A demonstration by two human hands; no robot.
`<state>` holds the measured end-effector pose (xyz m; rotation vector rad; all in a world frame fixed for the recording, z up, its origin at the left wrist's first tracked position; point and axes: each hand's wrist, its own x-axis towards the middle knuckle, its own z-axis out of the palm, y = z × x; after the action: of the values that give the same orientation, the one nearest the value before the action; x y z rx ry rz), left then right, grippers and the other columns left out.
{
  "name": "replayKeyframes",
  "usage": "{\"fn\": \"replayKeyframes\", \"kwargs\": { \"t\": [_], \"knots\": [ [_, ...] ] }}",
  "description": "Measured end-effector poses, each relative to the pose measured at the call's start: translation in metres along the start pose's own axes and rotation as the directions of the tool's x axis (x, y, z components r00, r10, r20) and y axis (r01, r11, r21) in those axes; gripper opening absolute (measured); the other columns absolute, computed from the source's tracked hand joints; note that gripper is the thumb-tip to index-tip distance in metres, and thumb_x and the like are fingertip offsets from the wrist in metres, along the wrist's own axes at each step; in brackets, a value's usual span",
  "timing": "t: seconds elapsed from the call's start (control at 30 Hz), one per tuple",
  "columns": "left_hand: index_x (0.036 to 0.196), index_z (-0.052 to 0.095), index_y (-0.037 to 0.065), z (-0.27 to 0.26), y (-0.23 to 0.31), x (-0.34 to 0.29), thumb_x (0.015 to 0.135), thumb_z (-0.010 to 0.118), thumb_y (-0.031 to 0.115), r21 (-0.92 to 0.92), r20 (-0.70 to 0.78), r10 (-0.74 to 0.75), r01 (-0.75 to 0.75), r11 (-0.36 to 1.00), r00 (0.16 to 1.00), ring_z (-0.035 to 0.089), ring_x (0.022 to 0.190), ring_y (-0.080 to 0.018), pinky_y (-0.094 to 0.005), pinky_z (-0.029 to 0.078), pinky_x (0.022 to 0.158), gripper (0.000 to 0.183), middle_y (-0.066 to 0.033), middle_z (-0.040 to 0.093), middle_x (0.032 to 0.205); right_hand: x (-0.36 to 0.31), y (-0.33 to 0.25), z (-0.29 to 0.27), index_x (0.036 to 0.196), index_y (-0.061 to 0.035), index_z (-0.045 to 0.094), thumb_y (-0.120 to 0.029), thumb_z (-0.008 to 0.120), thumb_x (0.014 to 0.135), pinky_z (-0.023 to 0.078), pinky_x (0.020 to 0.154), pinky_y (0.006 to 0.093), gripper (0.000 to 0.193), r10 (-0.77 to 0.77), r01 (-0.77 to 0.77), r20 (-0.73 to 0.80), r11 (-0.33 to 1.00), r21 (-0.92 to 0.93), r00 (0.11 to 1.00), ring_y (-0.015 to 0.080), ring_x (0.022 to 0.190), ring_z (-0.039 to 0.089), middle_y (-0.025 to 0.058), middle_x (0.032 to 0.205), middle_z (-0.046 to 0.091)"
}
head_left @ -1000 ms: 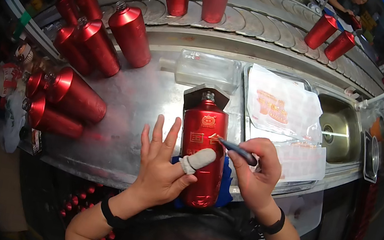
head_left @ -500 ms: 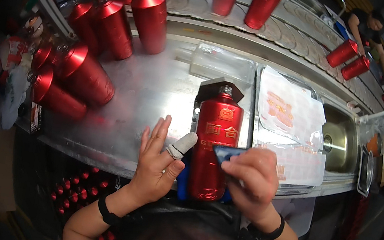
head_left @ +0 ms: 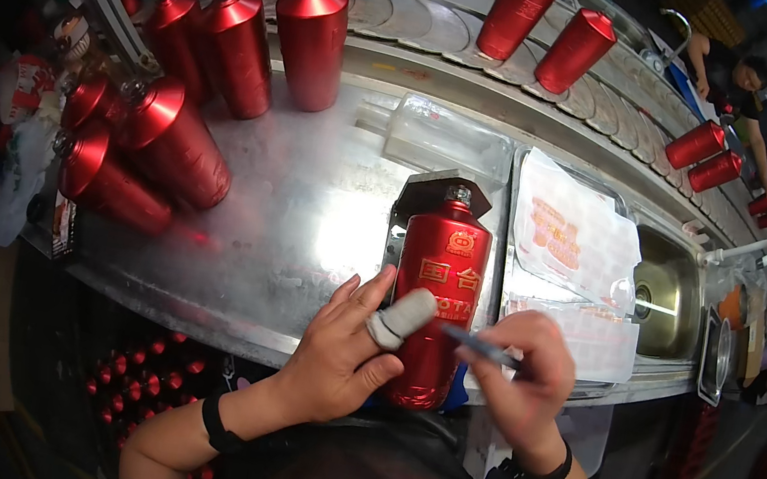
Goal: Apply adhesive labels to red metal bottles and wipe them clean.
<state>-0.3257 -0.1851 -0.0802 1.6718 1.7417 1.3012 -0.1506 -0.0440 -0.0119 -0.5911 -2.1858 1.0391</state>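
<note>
A red metallic bottle with gold lettering and a bare threaded neck lies on its back in front of me. Its neck rests by a dark angular holder, and some blue shows under its base. My left hand has its fingers stretched out along the bottle's left side. A grey cloth finger cover on that hand reaches over the lettering. Between the fingertips of my right hand is a thin dark-blue scraper-like piece, its tip at the bottle's right side, just below the lettering.
Several red bottles stand at the left of the metal table. A clear plastic box and a tray with printed transfer sheets lie beyond and right. Farther off are a sink, a conveyor carrying bottles, and a co-worker.
My left hand has moved right, its covered finger now over the bottle. My right hand has turned the blue piece from flat to edge-on. Bottles on the conveyor have shifted right.
</note>
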Motion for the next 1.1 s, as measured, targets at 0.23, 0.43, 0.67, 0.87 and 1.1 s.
{"fn": "replayKeyframes", "kwargs": {
  "t": [0.23,0.43,0.67,0.87,1.1],
  "knots": [
    [0.132,0.065,0.025,-0.008,0.004,0.011,0.094,0.056,0.05,0.275,0.008,0.002,-0.004,0.962,1.0,0.044,0.133,-0.0464,-0.0605,0.028,0.109,0.046,-0.034,0.039,0.145,-0.008,0.012,0.012,0.101,-0.0018,0.056,-0.002,0.073,0.087,0.048,0.066,0.0191,0.022,0.465,-0.37,-0.13,0.819,0.439,0.876,0.0037,0.075,0.058,0.0013,0.087,0.063],
    [0.135,0.062,0.021,-0.011,0.004,0.018,0.096,0.055,0.048,0.243,-0.032,-0.055,0.061,0.968,0.998,0.04,0.136,-0.0458,-0.0608,0.027,0.109,0.048,-0.0334,0.04,0.145,-0.016,0.026,0.013,0.103,-0.0022,0.052,-0.002,0.069,0.09,0.046,0.062,0.0167,0.022,0.563,-0.453,-0.08,0.735,0.505,0.823,0.0016,0.072,0.057,0.0012,0.086,0.063],
    [0.137,0.06,0.018,-0.004,0.001,0.022,0.097,0.054,0.046,0.208,-0.069,-0.078,0.091,0.974,0.995,0.037,0.138,-0.0455,-0.061,0.026,0.109,0.049,-0.0331,0.039,0.146,-0.016,0.029,0.014,0.103,-0.0019,0.052,-0.003,0.069,0.09,0.046,0.062,0.0167,0.022,0.562,-0.46,-0.063,0.731,0.504,0.825,0.0017,0.072,0.057,0.0015,0.086,0.063],
    [0.137,0.06,0.018,-0.007,0.001,0.017,0.097,0.055,0.044,0.235,-0.077,-0.047,0.064,0.97,0.996,0.037,0.138,-0.045,-0.0605,0.026,0.109,0.048,-0.0326,0.038,0.148,-0.017,0.03,0.016,0.103,-0.0015,0.052,-0.004,0.069,0.09,0.046,0.064,0.0176,0.022,0.557,-0.456,-0.069,0.74,0.495,0.828,0.0022,0.075,0.056,0.001,0.086,0.061],
    [0.133,0.063,0.016,-0.007,0.002,0.034,0.097,0.055,0.044,0.226,-0.086,-0.055,0.073,0.971,0.995,0.036,0.14,-0.0416,-0.0623,0.024,0.109,0.046,-0.0273,0.04,0.149,-0.017,0.035,0.017,0.1,-0.002,0.053,-0.006,0.071,0.09,0.045,0.064,0.0188,0.021,0.573,-0.471,-0.06,0.725,0.503,0.818,0.0022,0.074,0.054,0.0001,0.085,0.059]
  ]
}}
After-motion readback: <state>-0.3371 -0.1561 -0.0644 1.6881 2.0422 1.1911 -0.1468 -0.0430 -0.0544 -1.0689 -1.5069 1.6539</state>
